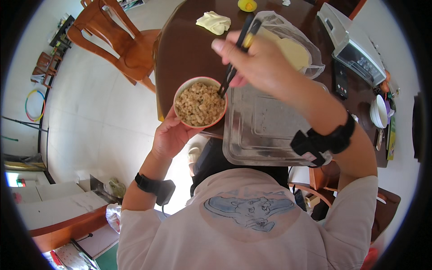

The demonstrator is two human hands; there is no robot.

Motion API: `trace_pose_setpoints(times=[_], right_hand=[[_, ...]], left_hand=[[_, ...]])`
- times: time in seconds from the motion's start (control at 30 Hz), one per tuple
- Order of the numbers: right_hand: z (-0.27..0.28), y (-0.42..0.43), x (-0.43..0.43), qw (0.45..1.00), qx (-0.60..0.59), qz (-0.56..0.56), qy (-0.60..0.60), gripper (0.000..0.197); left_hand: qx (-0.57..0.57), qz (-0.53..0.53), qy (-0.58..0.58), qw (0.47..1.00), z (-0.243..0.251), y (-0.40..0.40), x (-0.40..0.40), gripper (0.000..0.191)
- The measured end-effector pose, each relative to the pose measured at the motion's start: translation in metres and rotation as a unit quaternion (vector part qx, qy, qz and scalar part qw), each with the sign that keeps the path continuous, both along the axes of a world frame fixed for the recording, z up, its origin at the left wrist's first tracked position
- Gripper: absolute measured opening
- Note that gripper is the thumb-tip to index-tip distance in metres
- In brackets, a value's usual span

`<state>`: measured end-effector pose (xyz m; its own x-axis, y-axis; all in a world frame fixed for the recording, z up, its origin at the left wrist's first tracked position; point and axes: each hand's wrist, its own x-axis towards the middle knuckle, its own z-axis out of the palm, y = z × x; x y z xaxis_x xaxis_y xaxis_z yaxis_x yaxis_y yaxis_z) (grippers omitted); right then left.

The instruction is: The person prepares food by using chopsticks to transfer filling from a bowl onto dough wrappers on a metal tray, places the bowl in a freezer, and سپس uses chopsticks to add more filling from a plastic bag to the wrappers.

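My left hand (171,136) holds a round bowl (179,88) with a red rim from below, off the table's edge. Crumbly minced filling (201,104) fills it almost to the rim. In my right hand (251,55) is a pair of black chopsticks (233,65), their tips dipped into the filling at the bowl's right side. Below my right forearm lies a rectangular metal tray (266,118). Just beyond that hand, pale round dough wrappers (295,54) rest in a clear plastic bag (287,25).
On the dark table (185,50) lie a crumpled pale cloth (214,23) and a yellow-green object (247,5). To the right are a smartphone (340,79), a white appliance (359,50) and white bowls (378,111). A wooden chair (125,47) stands at the left.
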<state>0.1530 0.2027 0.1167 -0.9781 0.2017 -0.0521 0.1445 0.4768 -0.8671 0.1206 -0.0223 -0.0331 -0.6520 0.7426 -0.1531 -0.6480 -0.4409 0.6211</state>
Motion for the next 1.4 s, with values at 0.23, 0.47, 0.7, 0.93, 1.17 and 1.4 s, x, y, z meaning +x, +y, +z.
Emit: trace_pose_setpoints(times=[0.23,0.47,0.7,0.93,1.17,1.4], right_hand=[[-0.004,0.011,-0.002,0.987,-0.105,-0.011,0.123,0.04],[-0.016,-0.004,-0.007,0.996,-0.034,0.08,0.006,0.034],[-0.001,0.015,0.003,0.98,-0.007,0.027,0.199,0.036],[-0.008,0.001,0.005,0.99,-0.096,0.028,0.099,0.036],[-0.012,0.008,-0.011,0.98,-0.064,0.053,0.178,0.037],[0.003,0.017,0.009,0.983,-0.035,0.065,0.166,0.032]], left_hand=[[0.01,-0.005,0.001,1.0,0.0,0.0,0.001,0.065],[0.0,0.007,-0.003,1.0,0.0,0.002,0.001,0.066],[0.002,-0.002,-0.006,1.0,0.0,0.0,0.001,0.066],[0.008,0.005,-0.006,1.0,-0.001,0.001,0.001,0.065],[-0.001,0.004,0.003,1.0,-0.001,0.002,0.001,0.063],[0.001,0.005,-0.007,1.0,0.0,0.001,0.002,0.067]])
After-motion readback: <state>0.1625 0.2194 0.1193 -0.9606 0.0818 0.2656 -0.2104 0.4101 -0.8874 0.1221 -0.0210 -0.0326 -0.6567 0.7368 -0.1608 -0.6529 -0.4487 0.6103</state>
